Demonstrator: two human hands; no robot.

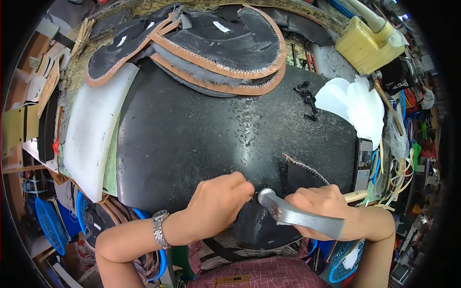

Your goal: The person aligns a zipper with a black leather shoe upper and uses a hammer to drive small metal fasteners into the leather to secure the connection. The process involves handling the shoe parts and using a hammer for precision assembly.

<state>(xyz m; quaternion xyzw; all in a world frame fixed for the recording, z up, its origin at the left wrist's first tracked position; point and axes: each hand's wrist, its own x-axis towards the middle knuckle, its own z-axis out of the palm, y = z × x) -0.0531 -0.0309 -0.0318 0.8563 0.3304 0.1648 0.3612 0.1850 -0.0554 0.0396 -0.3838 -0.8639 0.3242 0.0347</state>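
Observation:
My right hand (321,204) is closed around a hammer; the hammer's steel head (307,221) lies across in front of my fingers and its wooden handle (355,196) sticks out on the right. Close to the round hammer face, my left hand (218,199) is closed, thumb and fingers pressed together. Whatever is in that pinch is hidden. Under both hands lies a black sheet piece (261,225) with a zigzag-stitched edge, partly covered by my right hand and the hammer. It rests at the near edge of a dark, worn work board (201,129).
Black panels with brown stitched binding (216,48) are stacked at the far side. Small black parts (307,98) lie right of centre. A white slab (96,129) flanks the board's left. On the right are white sheets (367,110), a phone (362,163) and a yellowish container (362,45).

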